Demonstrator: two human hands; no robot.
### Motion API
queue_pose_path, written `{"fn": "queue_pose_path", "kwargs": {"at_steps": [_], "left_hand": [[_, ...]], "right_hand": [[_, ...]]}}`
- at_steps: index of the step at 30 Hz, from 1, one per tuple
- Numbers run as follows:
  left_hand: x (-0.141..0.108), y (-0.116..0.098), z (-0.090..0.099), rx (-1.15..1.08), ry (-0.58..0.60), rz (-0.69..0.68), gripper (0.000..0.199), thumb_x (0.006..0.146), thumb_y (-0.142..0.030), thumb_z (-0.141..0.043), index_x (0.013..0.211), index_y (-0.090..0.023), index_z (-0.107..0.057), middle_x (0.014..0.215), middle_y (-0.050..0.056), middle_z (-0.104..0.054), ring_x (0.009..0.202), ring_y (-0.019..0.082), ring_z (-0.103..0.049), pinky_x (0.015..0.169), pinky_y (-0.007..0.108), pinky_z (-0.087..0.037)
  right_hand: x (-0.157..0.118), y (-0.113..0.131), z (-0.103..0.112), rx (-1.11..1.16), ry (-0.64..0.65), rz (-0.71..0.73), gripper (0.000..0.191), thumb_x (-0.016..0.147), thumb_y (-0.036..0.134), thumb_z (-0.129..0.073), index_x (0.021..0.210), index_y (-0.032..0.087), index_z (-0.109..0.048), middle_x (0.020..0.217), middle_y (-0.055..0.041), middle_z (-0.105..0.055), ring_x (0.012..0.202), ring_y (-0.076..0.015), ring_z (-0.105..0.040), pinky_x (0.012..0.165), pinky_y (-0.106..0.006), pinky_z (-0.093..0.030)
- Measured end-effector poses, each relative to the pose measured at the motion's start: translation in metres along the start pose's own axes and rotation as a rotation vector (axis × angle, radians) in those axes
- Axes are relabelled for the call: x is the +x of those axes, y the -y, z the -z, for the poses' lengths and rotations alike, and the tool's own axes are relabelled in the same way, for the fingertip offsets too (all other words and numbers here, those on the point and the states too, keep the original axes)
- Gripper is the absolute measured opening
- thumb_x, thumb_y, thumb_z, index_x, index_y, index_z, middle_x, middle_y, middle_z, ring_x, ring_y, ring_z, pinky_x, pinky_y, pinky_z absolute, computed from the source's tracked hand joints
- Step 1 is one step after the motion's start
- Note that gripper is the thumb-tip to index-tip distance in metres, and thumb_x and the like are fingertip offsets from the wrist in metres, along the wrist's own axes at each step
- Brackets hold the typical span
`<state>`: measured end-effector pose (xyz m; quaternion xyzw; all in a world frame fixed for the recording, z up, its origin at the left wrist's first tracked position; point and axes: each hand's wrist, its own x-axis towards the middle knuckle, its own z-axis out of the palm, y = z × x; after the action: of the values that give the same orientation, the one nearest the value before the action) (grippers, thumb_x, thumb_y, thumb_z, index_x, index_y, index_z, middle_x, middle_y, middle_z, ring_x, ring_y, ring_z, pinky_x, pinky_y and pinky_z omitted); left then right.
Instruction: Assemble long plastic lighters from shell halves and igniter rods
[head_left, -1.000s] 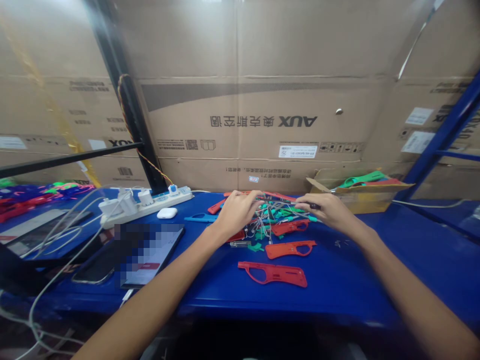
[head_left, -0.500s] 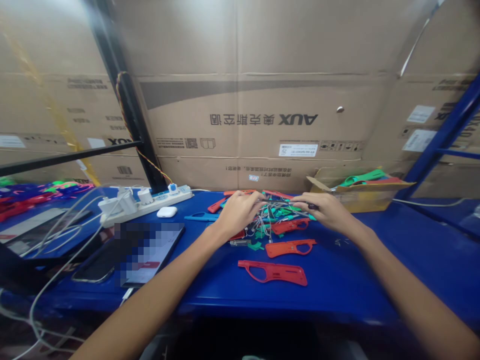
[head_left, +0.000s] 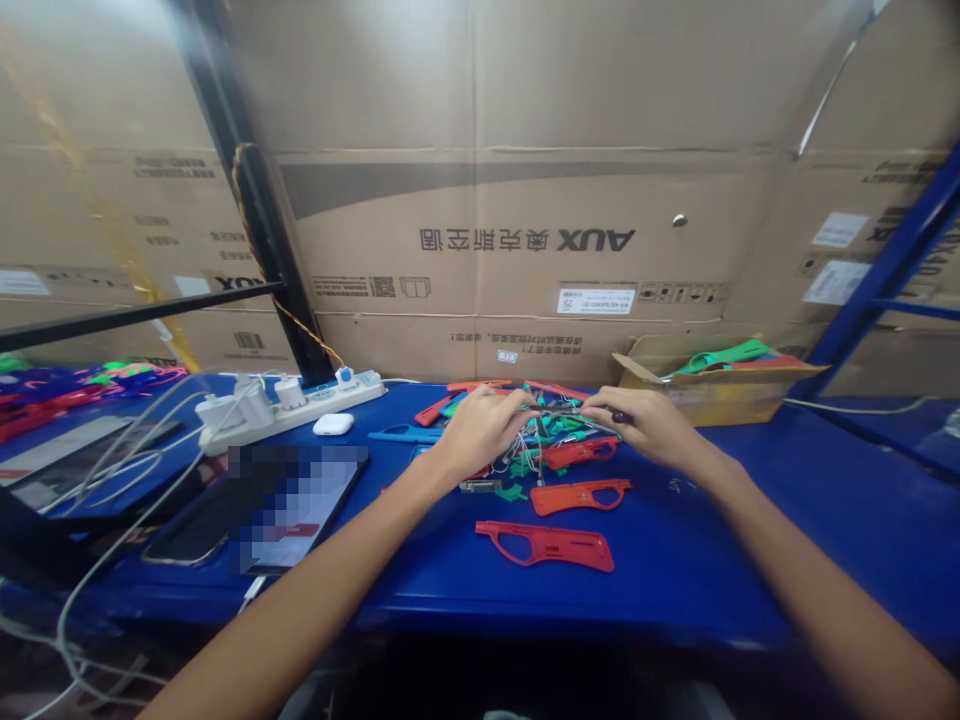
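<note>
Above a pile of green, red and blue plastic parts with white wires [head_left: 534,448], my left hand [head_left: 484,428] is closed on the left end of a thin dark rod-like piece. Opposite it, my right hand [head_left: 646,422] pinches a slim tool with a dark handle [head_left: 621,416], whose tip points toward my left fingers. The small details between my fingertips cannot be made out. In front of the pile lie an orange handle-shaped shell [head_left: 555,498] and a red one [head_left: 559,546], both flat on the blue table [head_left: 675,575].
An open cardboard box [head_left: 720,395] with green and red parts stands at the back right. To the left are a power strip [head_left: 300,408], a white earbud case [head_left: 334,425], phones [head_left: 196,515] and loose white cables. A large cardboard sheet [head_left: 525,120] rises behind.
My left hand has moved very slightly, and the held piece and tool have shifted a little between my fingers. The shells in front have not moved.
</note>
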<state>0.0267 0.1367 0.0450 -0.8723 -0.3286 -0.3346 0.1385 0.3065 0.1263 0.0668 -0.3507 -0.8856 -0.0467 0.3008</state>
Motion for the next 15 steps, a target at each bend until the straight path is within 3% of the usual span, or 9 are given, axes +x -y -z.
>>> {"fn": "queue_pose_path", "kwargs": {"at_steps": [15], "left_hand": [[-0.0024, -0.0047, -0.0062, 0.001, -0.01, -0.05, 0.026, 0.11, -0.039, -0.049, 0.109, -0.019, -0.066, 0.072, 0.001, -0.071, 0.074, 0.021, -0.067, 0.078, 0.033, -0.047]], "right_hand": [[0.0011, 0.0051, -0.0072, 0.042, 0.039, 0.034, 0.025, 0.104, 0.035, -0.05, 0.107, 0.024, -0.073, 0.102, -0.0063, -0.079, 0.089, -0.0226, -0.075, 0.075, -0.03, -0.054]]}}
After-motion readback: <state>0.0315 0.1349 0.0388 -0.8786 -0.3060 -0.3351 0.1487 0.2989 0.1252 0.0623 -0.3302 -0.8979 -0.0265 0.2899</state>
